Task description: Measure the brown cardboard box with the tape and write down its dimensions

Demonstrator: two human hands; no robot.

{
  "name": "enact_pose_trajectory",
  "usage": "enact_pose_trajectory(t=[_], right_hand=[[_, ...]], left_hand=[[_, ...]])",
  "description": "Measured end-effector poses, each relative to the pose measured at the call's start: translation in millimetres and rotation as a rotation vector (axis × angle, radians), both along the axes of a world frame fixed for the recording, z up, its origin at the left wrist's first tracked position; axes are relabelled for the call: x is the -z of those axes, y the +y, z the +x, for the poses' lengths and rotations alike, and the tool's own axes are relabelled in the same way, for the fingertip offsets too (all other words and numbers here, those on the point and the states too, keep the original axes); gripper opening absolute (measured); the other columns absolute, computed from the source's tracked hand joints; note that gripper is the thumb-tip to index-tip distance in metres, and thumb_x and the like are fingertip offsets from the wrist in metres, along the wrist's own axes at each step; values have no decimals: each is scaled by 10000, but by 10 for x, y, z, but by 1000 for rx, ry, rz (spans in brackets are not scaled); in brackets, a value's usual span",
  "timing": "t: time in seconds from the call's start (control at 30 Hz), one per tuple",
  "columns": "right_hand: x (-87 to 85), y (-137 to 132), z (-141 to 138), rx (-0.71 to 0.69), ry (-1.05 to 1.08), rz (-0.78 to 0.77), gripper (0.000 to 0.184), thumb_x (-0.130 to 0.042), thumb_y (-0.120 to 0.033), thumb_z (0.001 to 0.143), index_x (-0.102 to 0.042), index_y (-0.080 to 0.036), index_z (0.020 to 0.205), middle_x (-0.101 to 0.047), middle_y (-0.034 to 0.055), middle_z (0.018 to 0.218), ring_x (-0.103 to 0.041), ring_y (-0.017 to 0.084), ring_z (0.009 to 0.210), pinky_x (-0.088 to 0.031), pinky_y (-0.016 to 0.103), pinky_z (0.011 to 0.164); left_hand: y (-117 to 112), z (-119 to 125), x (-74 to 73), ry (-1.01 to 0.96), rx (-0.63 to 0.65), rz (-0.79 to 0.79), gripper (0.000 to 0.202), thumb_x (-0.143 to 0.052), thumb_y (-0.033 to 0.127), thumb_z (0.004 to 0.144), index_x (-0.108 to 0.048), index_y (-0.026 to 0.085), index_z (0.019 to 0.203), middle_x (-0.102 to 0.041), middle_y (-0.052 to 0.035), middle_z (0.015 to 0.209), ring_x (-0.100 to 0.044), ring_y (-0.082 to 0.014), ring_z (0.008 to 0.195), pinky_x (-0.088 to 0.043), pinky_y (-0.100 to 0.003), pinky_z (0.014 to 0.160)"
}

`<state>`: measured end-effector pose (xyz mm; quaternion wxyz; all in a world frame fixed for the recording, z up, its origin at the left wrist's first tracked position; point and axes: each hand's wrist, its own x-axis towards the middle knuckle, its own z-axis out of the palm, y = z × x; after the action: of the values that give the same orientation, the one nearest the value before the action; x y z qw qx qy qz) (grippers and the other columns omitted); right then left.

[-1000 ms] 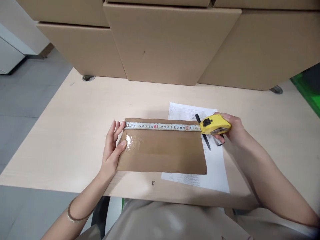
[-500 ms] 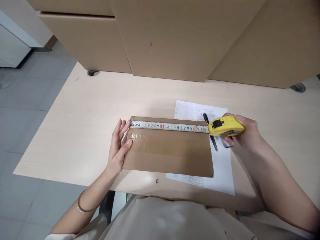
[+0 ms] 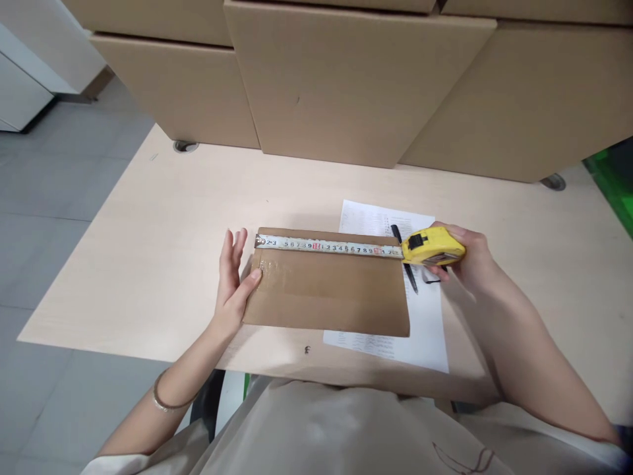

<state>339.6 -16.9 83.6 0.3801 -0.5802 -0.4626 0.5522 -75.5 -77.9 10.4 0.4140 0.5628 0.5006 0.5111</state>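
Black digits, 2 and 3, then 5 to 9, run along the worn, whitish metal blade, with two red blocks among them; print on the white sheet is too small to read. The blade lies across the far part of a flat-topped brown cardboard piece, shiny at left, near the middle of the table. The right hand's fingers grip the yellow tape measure; the left hand's are spread wide, thumb touching the cardboard's left edge.
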Motion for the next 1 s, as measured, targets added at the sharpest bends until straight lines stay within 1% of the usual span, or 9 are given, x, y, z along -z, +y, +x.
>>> enact_pose_trajectory(t=[0.1, 0.3, 0.4, 0.5, 0.57, 0.67, 0.77, 0.87, 1.0], right_hand=[[-63, -15, -49, -23, -2, 40, 366, -654, -564, 884, -669, -244, 707, -589, 24, 474, -440, 158, 336, -308, 297, 396], [-161, -64, -388, -101, -23, 121, 429, -674, -652, 948, -596, -264, 782, -652, 20, 544, -483, 155, 371, -370, 287, 412], [-207, -26, -655, -148, -7, 147, 433, -689, -653, 981, -553, -270, 832, -660, -2, 593, -495, 143, 414, -372, 261, 427], [-293, 51, -908, -193, 6, 170, 459, -622, -696, 1024, -508, -279, 873, -654, -10, 622, -492, 146, 446, -369, 260, 452], [-363, 82, -1012, -208, -59, 252, 469, -596, -727, 1036, -504, -286, 907, -652, -16, 653, -517, 157, 488, -406, 269, 505], [-416, 22, -1045, -211, -305, 475, 460, -614, -753, 1031, -545, -299, 1000, -660, -8, 720, -573, 192, 572, -436, 293, 581], [-312, -169, -1035, -239, -513, 686, 483, -649, -770, 1019, -579, -303, 1120, -741, 64, 895, -677, 260, 693, -511, 366, 633], [-64, -385, -1114, -328, -633, 897, 530, -709, -723, 1017, -605, -270, 1273, -785, 162, 1114, -756, 358, 924, -615, 505, 785], [177, -520, -1231, -483, -745, 1136, 543, -681, -615, 1091, -584, -182, 1404, -794, 205, 1232, -747, 400, 1166, -585, 637, 1062]], left_hand=[[11, -10, 29, 2, -7, -15, 874, -779, 484, 1041, -306, 582, 1769, -254, 41, 1938, -100, -340, 1818, -205, -630, 1464], [28, -6, 83, -91, 32, -109, 821, -735, 519, 1059, -332, 554, 1773, -335, 21, 1911, -218, -332, 1802, -207, -610, 1476], [32, 9, 54, -126, 34, -187, 699, -724, 533, 1059, -486, 507, 1716, -402, 15, 1883, -288, -365, 1780, -284, -616, 1459], [29, 23, 1, -139, 10, -253, 662, -748, 577, 1025, -594, 448, 1655, -465, -7, 1850, -329, -409, 1760, -349, -630, 1432], [25, 29, -27, -142, 5, -270, 674, -751, 584, 1019, -601, 417, 1655, -478, -21, 1844, -338, -415, 1756, -358, -630, 1425], [20, 33, -44, -143, 37, -254, 632, -699, 556, 1065, -594, 388, 1664, -491, -28, 1838, -355, -395, 1751, -342, -596, 1432], [23, 42, -49, -141, 49, -241, 616, -687, 546, 1074, -605, 368, 1658, -516, -36, 1822, -391, -396, 1733, -341, -585, 1427], [34, 65, -80, -144, 0, -274, 664, -739, 569, 1027, -635, 325, 1635, -545, -60, 1801, -406, -419, 1720, -341, -591, 1420], [47, 103, -153, -155, -68, -321, 714, -807, 596, 955, -680, 306, 1595, -579, -68, 1774, -414, -440, 1710, -341, -586, 1419]])
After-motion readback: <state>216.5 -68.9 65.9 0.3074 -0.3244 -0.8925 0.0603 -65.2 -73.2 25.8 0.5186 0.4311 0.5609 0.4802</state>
